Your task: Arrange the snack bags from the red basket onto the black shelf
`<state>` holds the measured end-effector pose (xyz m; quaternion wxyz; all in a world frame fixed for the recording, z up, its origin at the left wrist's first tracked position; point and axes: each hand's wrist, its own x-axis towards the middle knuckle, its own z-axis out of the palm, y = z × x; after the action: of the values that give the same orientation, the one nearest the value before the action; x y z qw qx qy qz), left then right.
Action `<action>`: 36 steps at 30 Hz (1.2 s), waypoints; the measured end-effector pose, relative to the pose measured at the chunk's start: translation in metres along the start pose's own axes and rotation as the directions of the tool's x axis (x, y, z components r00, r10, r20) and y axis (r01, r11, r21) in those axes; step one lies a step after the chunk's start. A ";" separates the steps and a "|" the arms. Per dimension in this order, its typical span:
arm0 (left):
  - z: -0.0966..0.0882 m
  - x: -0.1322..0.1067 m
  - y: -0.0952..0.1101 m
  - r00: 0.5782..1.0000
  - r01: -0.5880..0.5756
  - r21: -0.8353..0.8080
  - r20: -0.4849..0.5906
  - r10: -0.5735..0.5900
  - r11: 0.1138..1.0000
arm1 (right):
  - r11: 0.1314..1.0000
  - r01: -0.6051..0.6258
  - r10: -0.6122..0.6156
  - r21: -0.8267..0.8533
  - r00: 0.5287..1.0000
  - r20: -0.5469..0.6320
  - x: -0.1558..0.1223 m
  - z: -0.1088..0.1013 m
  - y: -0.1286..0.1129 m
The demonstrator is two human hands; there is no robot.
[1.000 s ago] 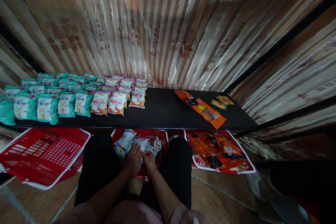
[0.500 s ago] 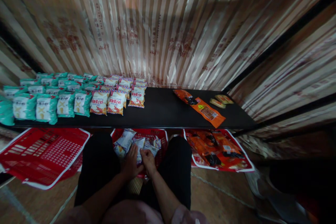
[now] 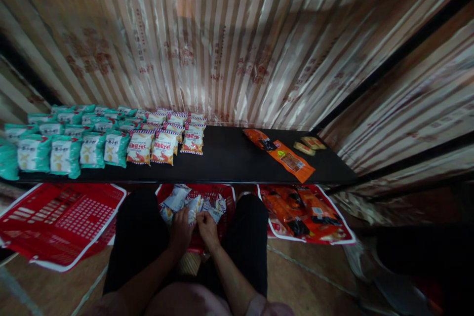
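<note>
Between my knees, a small white-and-orange snack bag (image 3: 194, 208) is held up over a red basket (image 3: 228, 217). My left hand (image 3: 180, 229) has its fingers curled around the bag's left side. My right hand (image 3: 207, 228) is closed with its fingertips at the bag's lower right edge. More snack bags (image 3: 177, 196) of the same kind lie in the basket just beyond both hands. The inner sides of my fingers are hidden from this angle.
On the black shelf (image 3: 222, 158) stand rows of teal bags (image 3: 64, 154) and white-and-orange bags (image 3: 165, 147). Orange packets (image 3: 292, 162) and small yellow packets (image 3: 309, 145) lie at its right. Red baskets flank my knees: the left basket (image 3: 74, 222) and the right basket (image 3: 276, 229), holding orange packets.
My left hand has turned from lying flatter along the bag to curling around it. The held bag has tilted and shifted slightly. My right hand stays near the same spot.
</note>
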<state>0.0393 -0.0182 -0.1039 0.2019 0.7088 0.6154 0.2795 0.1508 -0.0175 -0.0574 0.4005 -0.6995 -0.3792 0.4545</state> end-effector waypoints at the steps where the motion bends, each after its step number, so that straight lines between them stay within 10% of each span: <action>1: -0.001 0.001 0.000 1.000 0.007 -0.013 -0.004 -0.007 1.000 | 1.000 0.013 -0.013 -0.009 1.000 0.003 0.000 0.000 0.000; 13: -0.008 0.005 0.002 0.994 0.018 -0.070 0.113 -0.010 0.997 | 0.932 0.225 -0.218 -0.284 0.974 0.056 -0.002 -0.006 -0.007; 20: -0.018 0.009 0.003 0.984 -0.092 -0.104 0.143 0.107 0.990 | 0.653 0.444 -0.416 -0.614 0.887 0.199 -0.001 -0.016 -0.014; 28: -0.041 0.017 0.011 0.977 -0.143 -0.112 0.146 0.158 0.983 | 0.511 0.626 -0.423 -0.589 0.780 0.462 0.003 -0.034 -0.027; 36: -0.066 0.028 0.021 0.975 -0.109 -0.157 0.175 0.137 0.981 | 0.472 0.673 -0.470 -0.570 0.739 0.483 0.001 -0.036 -0.036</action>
<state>0.0149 0.0018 -0.0362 0.2921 0.7518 0.5265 0.2688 0.1792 -0.0103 -0.0152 0.1717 -0.5611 -0.7860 0.1948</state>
